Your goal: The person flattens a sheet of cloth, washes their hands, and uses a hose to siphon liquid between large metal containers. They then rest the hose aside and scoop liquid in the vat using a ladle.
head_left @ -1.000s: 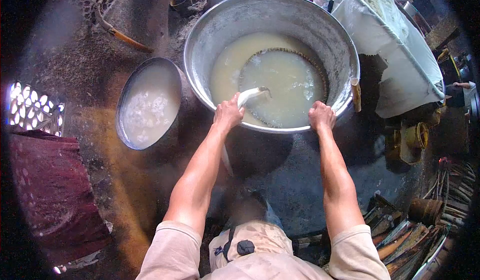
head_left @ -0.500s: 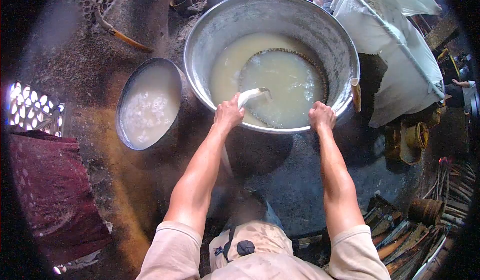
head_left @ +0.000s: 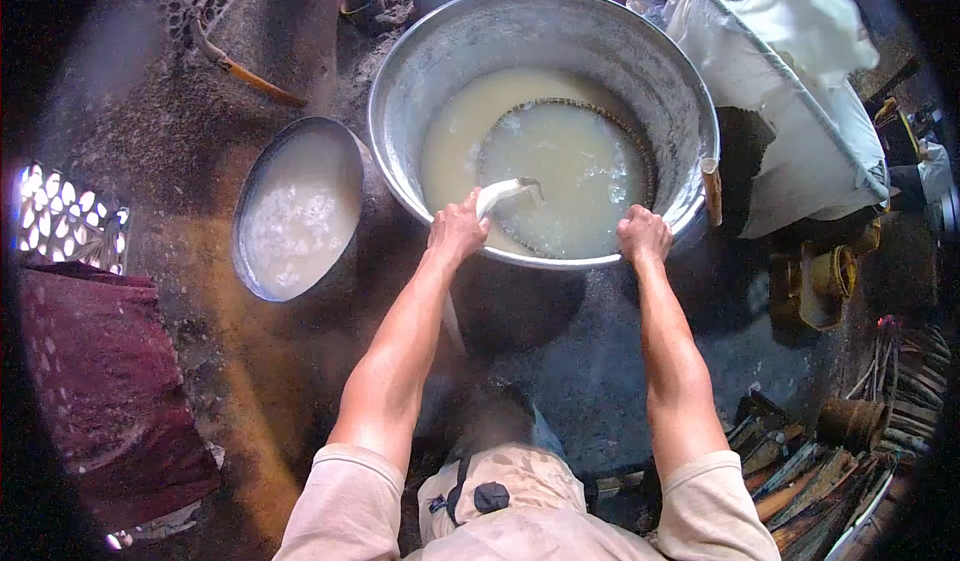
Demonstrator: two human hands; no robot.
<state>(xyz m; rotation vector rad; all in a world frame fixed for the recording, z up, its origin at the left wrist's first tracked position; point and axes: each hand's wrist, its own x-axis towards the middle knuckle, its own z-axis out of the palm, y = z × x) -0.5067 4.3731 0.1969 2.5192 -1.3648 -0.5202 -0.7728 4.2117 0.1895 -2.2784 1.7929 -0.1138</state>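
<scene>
A large metal pot (head_left: 545,6) stands before me, holding cloudy, pale liquid. Inside it, a round woven basket (head_left: 648,156) sits sunk to its rim in the liquid. My left hand (head_left: 460,229) is closed at the pot's near edge around a white hose (head_left: 508,191). One end of the hose reaches over the liquid; a pale length hangs outside, below my wrist. On the near right of the rim, my right hand (head_left: 645,233) is closed in a fist-like grip. Its palm side is hidden.
A tilted-looking oval tub (head_left: 240,216) of whitish, foamy liquid stands left. White cloth (head_left: 815,146) hangs over a frame at right. A wooden piece (head_left: 711,191) is on the pot's right rim. Split firewood (head_left: 800,491) lies lower right, maroon cloth (head_left: 110,391) lower left.
The white cloth at the upper right has shifted, its loose upper part now bunched and blurred. A person's arm at the far right edge has moved. My hands stay put.
</scene>
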